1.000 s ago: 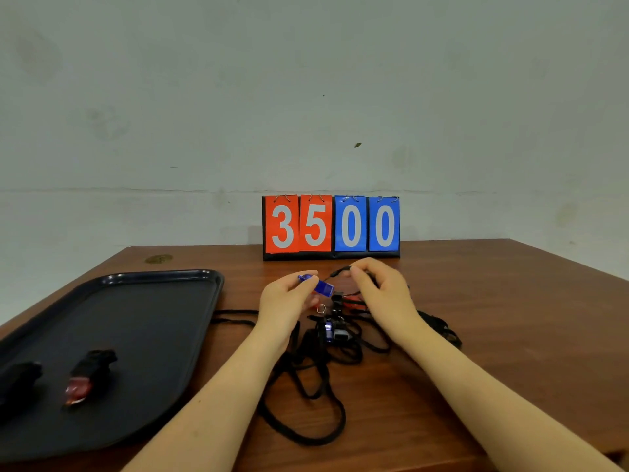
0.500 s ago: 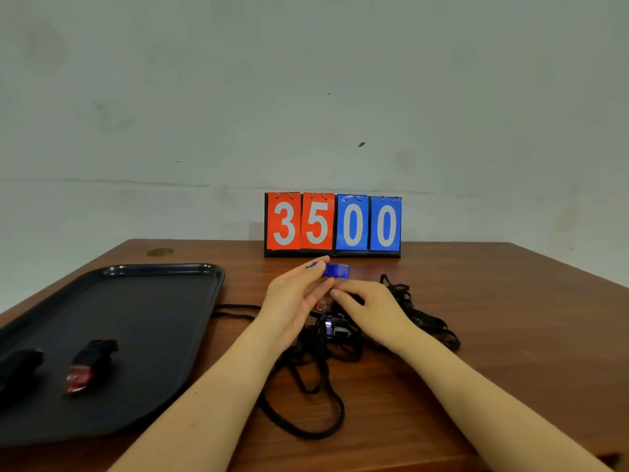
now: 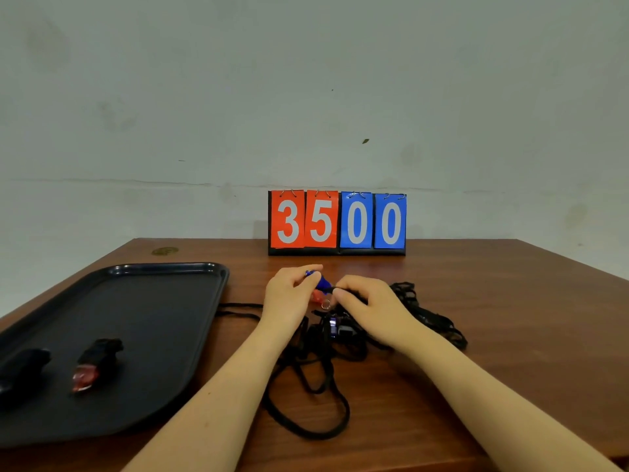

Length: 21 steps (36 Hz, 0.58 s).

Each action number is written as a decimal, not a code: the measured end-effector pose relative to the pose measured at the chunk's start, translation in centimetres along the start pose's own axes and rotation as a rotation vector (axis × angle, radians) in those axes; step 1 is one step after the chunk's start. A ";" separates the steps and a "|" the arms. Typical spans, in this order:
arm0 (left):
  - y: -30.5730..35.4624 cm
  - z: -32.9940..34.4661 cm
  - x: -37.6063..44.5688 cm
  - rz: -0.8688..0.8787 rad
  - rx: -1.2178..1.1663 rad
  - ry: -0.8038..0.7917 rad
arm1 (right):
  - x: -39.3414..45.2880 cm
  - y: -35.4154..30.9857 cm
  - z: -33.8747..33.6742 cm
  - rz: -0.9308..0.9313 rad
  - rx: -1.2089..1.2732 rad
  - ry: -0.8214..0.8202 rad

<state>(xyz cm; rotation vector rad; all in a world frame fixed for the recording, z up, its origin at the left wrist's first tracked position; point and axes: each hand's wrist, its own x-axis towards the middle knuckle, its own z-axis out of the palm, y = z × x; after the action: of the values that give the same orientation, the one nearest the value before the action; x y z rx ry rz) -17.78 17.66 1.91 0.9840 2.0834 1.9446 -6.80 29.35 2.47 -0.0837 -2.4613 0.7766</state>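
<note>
My left hand [image 3: 289,296] pinches a small blue whistle [image 3: 321,283] just above a tangle of black lanyard cords [image 3: 316,366] on the brown table. My right hand [image 3: 369,310] meets it from the right, its fingertips pinching the black cord at the whistle's end. A small metal ring [image 3: 326,304] and a bit of red whistle [image 3: 317,296] show between the hands. A purple whistle [image 3: 333,327] lies in the cords below them.
A black tray [image 3: 163,301] lies at the left and holds a red whistle wrapped in black cord [image 3: 92,364] and another black bundle [image 3: 20,367]. A flip scoreboard [image 3: 337,221] reading 3500 stands at the table's back edge. More black cord [image 3: 429,315] trails right.
The blue whistle has come down from above the pile and tilted. My right hand has risen off the cords to pinch the cord at its end.
</note>
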 end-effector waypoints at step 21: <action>2.6 0.0 -1.7 -0.206 -0.610 -0.318 | 0.4 1.2 -1.2 0.116 0.221 0.352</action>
<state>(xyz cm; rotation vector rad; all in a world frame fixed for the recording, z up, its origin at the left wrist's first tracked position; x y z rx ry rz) -15.53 16.63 3.74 0.8293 1.2471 1.9665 -6.62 31.06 2.80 -0.2592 -2.0410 0.9875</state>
